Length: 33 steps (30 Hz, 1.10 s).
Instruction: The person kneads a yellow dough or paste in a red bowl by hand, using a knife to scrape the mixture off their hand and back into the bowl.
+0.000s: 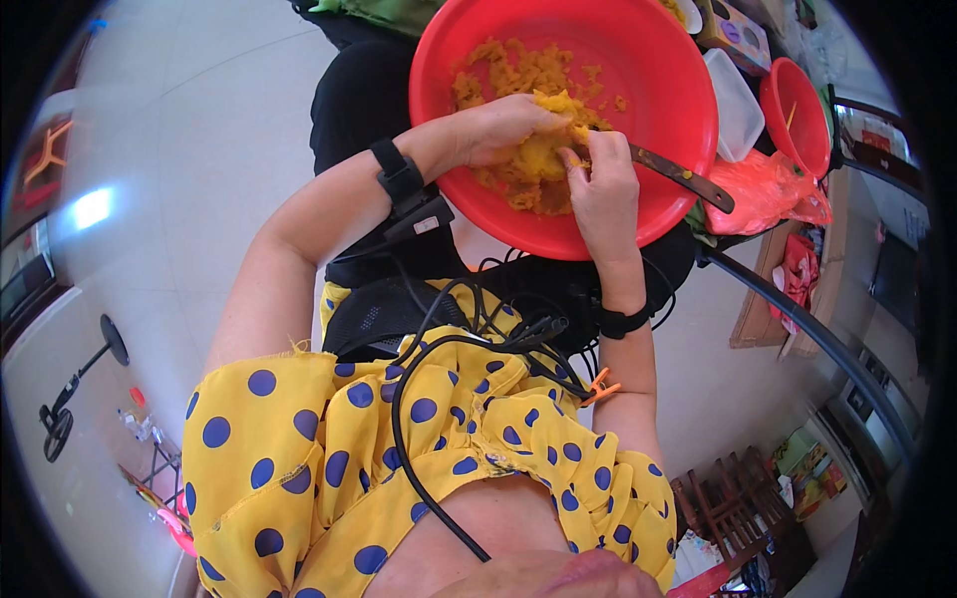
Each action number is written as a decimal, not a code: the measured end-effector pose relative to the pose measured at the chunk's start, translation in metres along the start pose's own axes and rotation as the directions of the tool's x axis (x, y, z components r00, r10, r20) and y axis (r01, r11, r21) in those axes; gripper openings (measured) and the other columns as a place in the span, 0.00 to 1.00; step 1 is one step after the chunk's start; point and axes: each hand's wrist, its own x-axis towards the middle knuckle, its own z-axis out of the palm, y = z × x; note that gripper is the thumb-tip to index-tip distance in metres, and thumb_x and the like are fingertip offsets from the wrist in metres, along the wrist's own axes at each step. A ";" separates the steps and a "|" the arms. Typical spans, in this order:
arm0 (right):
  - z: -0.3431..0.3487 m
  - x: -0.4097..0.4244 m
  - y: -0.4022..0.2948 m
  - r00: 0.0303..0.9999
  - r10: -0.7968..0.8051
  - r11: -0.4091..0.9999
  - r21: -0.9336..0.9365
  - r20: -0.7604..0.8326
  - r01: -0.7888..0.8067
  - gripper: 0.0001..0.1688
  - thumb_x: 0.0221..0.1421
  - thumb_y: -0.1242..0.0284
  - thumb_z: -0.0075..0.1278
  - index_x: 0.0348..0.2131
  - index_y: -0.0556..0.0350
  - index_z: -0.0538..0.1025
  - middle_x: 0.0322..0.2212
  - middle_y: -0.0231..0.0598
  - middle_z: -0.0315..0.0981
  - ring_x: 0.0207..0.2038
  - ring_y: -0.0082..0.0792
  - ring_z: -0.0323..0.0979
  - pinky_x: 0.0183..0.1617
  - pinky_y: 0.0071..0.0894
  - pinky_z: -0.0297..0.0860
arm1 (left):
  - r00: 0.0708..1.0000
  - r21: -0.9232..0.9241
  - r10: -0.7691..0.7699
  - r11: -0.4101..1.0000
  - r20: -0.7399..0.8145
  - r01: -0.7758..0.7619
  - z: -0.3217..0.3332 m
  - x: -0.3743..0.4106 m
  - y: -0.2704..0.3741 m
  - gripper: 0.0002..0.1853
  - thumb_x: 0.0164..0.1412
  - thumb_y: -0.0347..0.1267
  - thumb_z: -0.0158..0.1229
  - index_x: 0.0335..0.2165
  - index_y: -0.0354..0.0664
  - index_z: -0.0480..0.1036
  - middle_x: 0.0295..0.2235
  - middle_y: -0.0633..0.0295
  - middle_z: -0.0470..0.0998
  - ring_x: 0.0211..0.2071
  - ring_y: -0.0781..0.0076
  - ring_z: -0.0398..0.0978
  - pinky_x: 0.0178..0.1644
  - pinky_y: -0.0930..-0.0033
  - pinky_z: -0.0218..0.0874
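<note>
A large red plastic basin (673, 97) rests over my lap, with mashed orange-yellow food (523, 71), perhaps pumpkin, spread on its bottom. Over the basin, my left hand (508, 127) holds a clump of the yellow mash, its fingers partly hidden by it. My right hand (607, 176) is just to the right, its thumb and fingers pinching at the edge of that clump. A flat dark handle (688, 178) with holes at its end passes behind my right hand and leans over the basin's right rim; its working end is hidden.
Right of the basin are a translucent plastic container (729, 105), a smaller red bowl (798, 112), a tissue box (736, 34) and a red plastic bag (770, 190). Black cables (404, 418) lie over my yellow dotted top, with an orange clip (600, 387) near my right forearm.
</note>
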 end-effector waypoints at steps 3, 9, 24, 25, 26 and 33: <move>0.000 0.000 0.003 0.997 0.081 0.996 0.033 0.014 -0.081 0.14 0.49 0.78 0.56 0.36 0.62 0.69 0.33 0.49 0.65 0.34 0.49 0.69 0.36 0.41 0.68 | 0.997 -0.023 -0.028 0.999 0.065 0.030 0.000 -0.005 0.005 0.21 0.63 0.31 0.52 0.53 0.35 0.63 0.50 0.53 0.69 0.52 0.60 0.69 0.60 0.59 0.60; 0.007 -0.004 0.023 0.968 0.245 0.900 0.357 0.057 -0.249 0.13 0.50 0.78 0.56 0.35 0.62 0.69 0.30 0.40 0.70 0.29 0.34 0.70 0.31 0.31 0.67 | 0.988 0.060 0.088 0.994 0.124 -0.096 -0.002 0.000 -0.001 0.22 0.57 0.18 0.52 0.52 0.34 0.66 0.50 0.54 0.70 0.51 0.60 0.71 0.59 0.61 0.61; -0.011 0.000 0.022 0.844 0.489 0.308 0.862 0.221 -0.404 0.12 0.57 0.77 0.54 0.42 0.59 0.76 0.30 0.29 0.73 0.22 0.14 0.62 0.24 0.11 0.58 | 0.999 0.065 0.034 0.997 -0.018 -0.033 0.000 0.005 0.000 0.19 0.60 0.25 0.56 0.50 0.32 0.67 0.46 0.54 0.74 0.46 0.65 0.76 0.51 0.65 0.70; -0.011 0.001 0.023 0.848 0.481 0.307 0.864 0.222 -0.400 0.11 0.57 0.77 0.54 0.41 0.59 0.77 0.30 0.28 0.73 0.23 0.14 0.62 0.24 0.11 0.58 | 0.999 0.059 0.038 0.998 -0.025 -0.037 0.000 0.004 0.000 0.19 0.60 0.25 0.57 0.50 0.32 0.67 0.46 0.55 0.74 0.46 0.65 0.76 0.51 0.66 0.70; -0.010 0.002 0.024 0.852 0.473 0.306 0.866 0.223 -0.396 0.11 0.57 0.76 0.54 0.41 0.59 0.77 0.30 0.28 0.73 0.23 0.13 0.62 0.23 0.11 0.57 | 0.999 0.054 0.043 0.998 -0.033 -0.041 0.000 0.003 0.000 0.19 0.60 0.25 0.57 0.50 0.32 0.68 0.46 0.55 0.74 0.45 0.65 0.76 0.50 0.66 0.70; -0.009 0.001 0.021 0.844 0.487 0.424 0.784 0.224 -0.453 0.11 0.58 0.76 0.54 0.41 0.60 0.77 0.29 0.28 0.73 0.25 0.16 0.64 0.29 0.13 0.62 | 0.990 0.126 0.132 0.982 0.056 -0.138 -0.003 0.006 -0.003 0.20 0.56 0.24 0.61 0.48 0.34 0.69 0.44 0.56 0.75 0.45 0.66 0.76 0.52 0.66 0.68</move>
